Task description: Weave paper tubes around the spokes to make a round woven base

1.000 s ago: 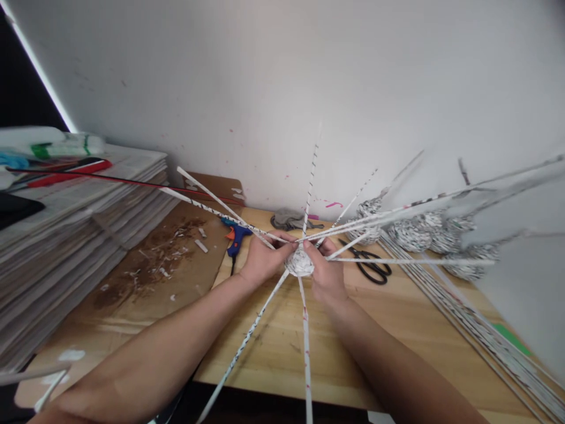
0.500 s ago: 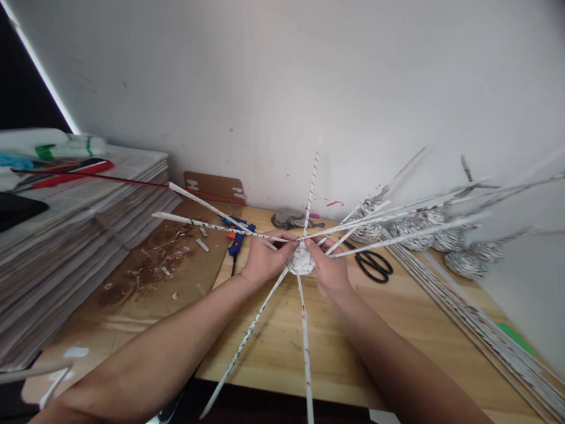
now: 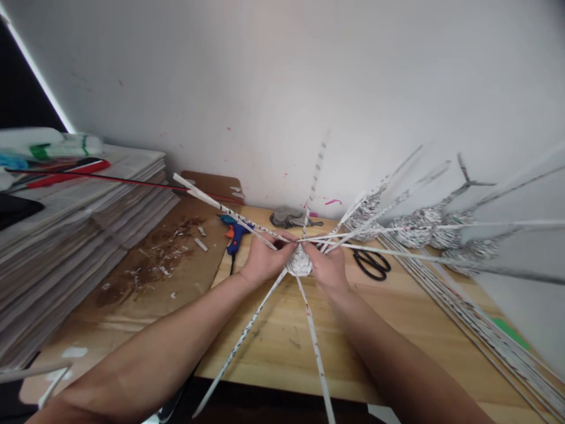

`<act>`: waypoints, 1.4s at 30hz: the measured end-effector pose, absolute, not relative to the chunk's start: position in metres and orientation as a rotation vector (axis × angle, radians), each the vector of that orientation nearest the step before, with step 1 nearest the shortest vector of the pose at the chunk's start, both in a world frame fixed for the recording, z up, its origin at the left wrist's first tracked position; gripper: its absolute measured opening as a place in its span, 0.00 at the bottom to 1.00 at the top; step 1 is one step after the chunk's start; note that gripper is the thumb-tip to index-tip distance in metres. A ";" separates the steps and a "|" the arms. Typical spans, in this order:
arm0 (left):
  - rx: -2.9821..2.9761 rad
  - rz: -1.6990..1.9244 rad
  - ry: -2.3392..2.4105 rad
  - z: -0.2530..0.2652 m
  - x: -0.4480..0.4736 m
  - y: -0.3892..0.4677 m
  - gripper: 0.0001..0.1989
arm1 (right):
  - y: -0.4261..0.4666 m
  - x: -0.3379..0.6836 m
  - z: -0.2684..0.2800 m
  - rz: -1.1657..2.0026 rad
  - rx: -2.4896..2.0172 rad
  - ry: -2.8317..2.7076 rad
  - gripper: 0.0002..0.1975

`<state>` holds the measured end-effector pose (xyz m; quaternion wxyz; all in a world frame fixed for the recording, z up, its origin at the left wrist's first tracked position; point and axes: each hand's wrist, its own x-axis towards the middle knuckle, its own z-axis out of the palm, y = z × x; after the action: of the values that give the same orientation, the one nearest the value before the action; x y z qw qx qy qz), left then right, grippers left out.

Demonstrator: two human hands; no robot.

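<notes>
A small woven piece of rolled newspaper is held above the wooden table, with long paper tubes spreading from it on all sides. My left hand is closed on its left side, thumb at the top edge. My right hand grips the right side, its thumb pressed near the crossing tubes; its other fingers are mostly hidden. Two tubes, one a patterned paper tube, hang down toward me. Others point left past my left hand, and several fan out to the right.
Black-handled scissors lie right of my hands, a blue glue gun left. Finished woven paper pieces stand by the wall, near a bundle of paper tubes. Stacked newspapers and cardboard with scraps are at left.
The tubes on the right have swung, some lower and farther right. The front tube's lower end has shifted right, and the left tubes have drawn closer together. Both hands keep their hold.
</notes>
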<state>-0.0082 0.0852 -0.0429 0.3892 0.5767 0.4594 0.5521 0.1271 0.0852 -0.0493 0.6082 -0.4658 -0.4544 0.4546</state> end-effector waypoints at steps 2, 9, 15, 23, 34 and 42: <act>1.455 1.416 1.174 -0.044 -0.008 0.086 0.06 | 0.086 0.127 -0.050 1.078 -1.055 -1.043 0.06; 1.533 1.552 1.188 -0.054 -0.013 0.094 0.05 | 0.083 0.124 -0.045 1.300 -0.908 -0.835 0.12; 1.810 1.524 1.231 -0.050 -0.015 0.089 0.06 | 0.084 0.122 -0.049 1.200 -0.915 -0.781 0.13; 1.404 1.465 1.196 -0.052 -0.009 0.091 0.07 | 0.086 0.120 -0.049 1.091 -1.030 -0.766 0.10; 0.786 1.299 0.915 -0.059 -0.001 0.094 0.17 | 0.082 0.124 -0.047 1.041 -1.053 -1.021 0.07; 0.844 1.351 1.001 -0.056 -0.007 0.096 0.18 | 0.081 0.124 -0.040 1.259 -0.931 -0.725 0.14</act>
<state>-0.0067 0.0965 -0.0565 0.5895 0.3624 0.4297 0.5801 0.1242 0.0806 -0.0395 0.6504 -0.4098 -0.3191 0.5543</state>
